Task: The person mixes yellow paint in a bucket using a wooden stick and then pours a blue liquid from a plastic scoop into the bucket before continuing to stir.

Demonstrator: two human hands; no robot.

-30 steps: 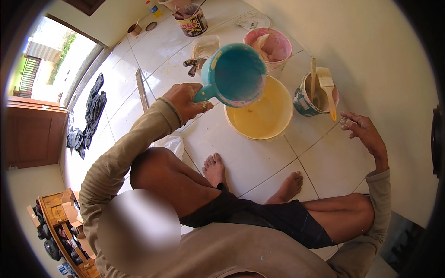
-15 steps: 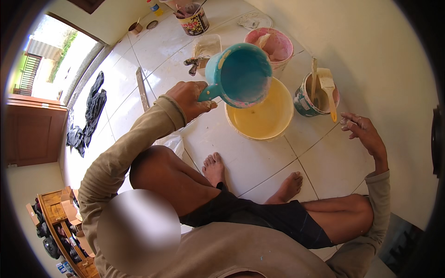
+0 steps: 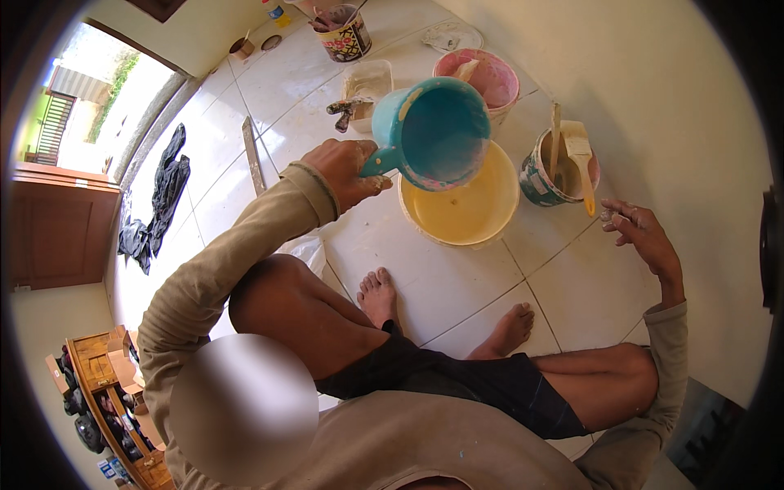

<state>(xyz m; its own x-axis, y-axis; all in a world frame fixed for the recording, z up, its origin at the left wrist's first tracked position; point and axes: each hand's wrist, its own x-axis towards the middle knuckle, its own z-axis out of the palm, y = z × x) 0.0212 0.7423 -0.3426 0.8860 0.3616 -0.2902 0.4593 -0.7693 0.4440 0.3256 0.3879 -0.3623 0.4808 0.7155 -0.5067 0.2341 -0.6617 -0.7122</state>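
My left hand (image 3: pixel 343 171) is closed round the handle of a teal plastic dipper (image 3: pixel 392 118) with smears of paint on its rim. The dipper is tipped, its mouth facing me, above the far part of a yellow bucket (image 3: pixel 457 214), and it covers part of that bucket's rim. Whether anything pours from it I cannot make out. Away to the right, my right hand (image 3: pixel 641 233) hangs in the air with fingers loosely bent and apart, holding nothing. Nearest to it is a dark green paint can (image 3: pixel 539 188) with a wooden stick (image 3: pixel 554 139) and a yellow-handled brush (image 3: pixel 581 159).
Behind the dipper stand a pink-stained bucket (image 3: pixel 494 77) and a clear plastic tub (image 3: pixel 367 77). Farther back is a printed pail (image 3: pixel 347 41). A long flat strip (image 3: pixel 253 155) and a black cloth (image 3: pixel 167 192) lie on the tiles. The wall (image 3: pixel 694 122) rises at right.
My left hand has shifted slightly to the right with the dipper, whose mouth has turned a little. My right hand has stayed nearly still.
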